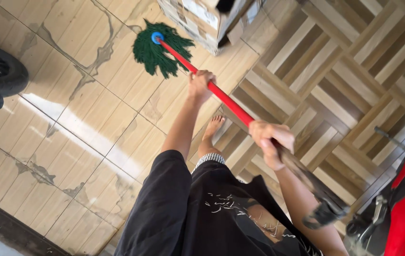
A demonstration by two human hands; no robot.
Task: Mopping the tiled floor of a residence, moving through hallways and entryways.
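Both hands, left hand (200,86) and right hand (271,142), closed round mop (221,97), cardboard box (202,19) just beyond

Bright, even daylight fills the scene, with a white sheen of glare on the glossy floor tiles (69,123) at left. Shadows are soft. The near end of the mop handle (307,180) smears with motion blur; edges bend slightly.
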